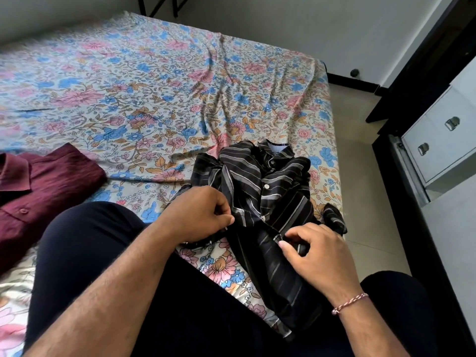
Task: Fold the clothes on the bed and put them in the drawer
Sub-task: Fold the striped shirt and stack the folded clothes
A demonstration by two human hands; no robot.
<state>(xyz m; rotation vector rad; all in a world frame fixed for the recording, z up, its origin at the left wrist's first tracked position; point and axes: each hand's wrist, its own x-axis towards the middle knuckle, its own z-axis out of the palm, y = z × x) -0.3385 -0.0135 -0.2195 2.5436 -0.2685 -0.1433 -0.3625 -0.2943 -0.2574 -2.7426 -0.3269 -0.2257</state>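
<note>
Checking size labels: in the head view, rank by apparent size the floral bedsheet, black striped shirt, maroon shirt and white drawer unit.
1. Floral bedsheet
2. Black striped shirt and maroon shirt: alike; maroon is cropped, unranked
3. White drawer unit, also cropped

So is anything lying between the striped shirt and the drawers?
Nothing visible: the striped shirt sits at the bed's right edge, both hands pinching it, with only bare floor before the closed drawers.

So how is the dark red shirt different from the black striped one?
The plain maroon shirt lies flat and untouched on the left; the black shirt with grey-white stripes is rumpled. The left hand and right hand pinch the striped shirt's front. Both are collared, buttoned, and on the floral bedsheet.
</note>
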